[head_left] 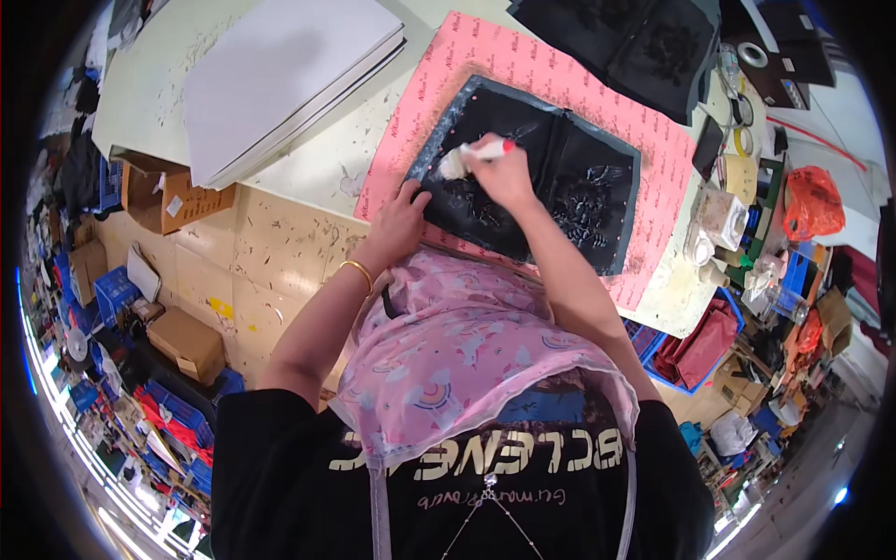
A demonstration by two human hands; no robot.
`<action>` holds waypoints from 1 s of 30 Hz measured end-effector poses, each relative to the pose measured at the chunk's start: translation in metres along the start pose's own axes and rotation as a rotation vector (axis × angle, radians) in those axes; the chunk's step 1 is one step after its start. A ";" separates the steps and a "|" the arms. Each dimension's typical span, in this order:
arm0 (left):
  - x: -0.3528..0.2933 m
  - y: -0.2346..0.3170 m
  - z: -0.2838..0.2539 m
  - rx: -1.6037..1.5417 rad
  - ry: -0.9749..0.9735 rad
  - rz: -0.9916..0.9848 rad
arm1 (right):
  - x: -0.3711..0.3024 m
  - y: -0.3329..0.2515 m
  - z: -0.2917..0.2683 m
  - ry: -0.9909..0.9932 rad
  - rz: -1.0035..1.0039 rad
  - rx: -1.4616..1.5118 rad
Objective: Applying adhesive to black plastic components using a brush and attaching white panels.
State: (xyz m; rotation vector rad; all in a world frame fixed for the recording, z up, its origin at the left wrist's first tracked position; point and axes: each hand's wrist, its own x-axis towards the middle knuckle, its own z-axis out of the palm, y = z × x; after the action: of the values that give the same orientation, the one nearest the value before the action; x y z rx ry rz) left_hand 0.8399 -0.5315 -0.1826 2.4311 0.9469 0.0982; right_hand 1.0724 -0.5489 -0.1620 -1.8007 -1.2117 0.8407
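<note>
My right hand [507, 177] is closed round a brush [490, 150] with a white handle and a red end. Its pale bristles [455, 165] touch the left part of a black sheet [523, 117]. Glossy wet-looking streaks and clumps lie on this sheet, and its border is greyish. My left hand [399, 222] is at the sheet's near left edge, thumb and fingers curled close together on it. Underneath lies a larger pink printed board [448, 56]. I cannot see the undersides of the left fingers.
A thick stack of white sheets [289, 75] lies at the left of the pale table [149, 89]. More black sheets [635, 47] are at the far right. Tape rolls [752, 55] and small containers line the right edge. Below stand a cardboard box [173, 201] and a blue crate [686, 350].
</note>
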 end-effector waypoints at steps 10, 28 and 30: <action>-0.004 -0.008 0.010 0.052 0.071 0.048 | -0.034 0.032 -0.086 0.351 0.086 -0.155; -0.008 0.001 0.014 0.126 -0.083 0.102 | -0.162 0.068 -0.230 0.453 0.590 0.187; -0.016 0.019 0.002 0.021 -0.035 -0.041 | -0.186 0.086 -0.276 0.708 0.453 0.415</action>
State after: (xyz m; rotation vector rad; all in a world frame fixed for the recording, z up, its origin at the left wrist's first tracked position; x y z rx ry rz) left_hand 0.8406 -0.5546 -0.1730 2.4230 0.9863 0.0311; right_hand 1.2829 -0.8116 -0.0910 -1.8006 -0.1637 0.5492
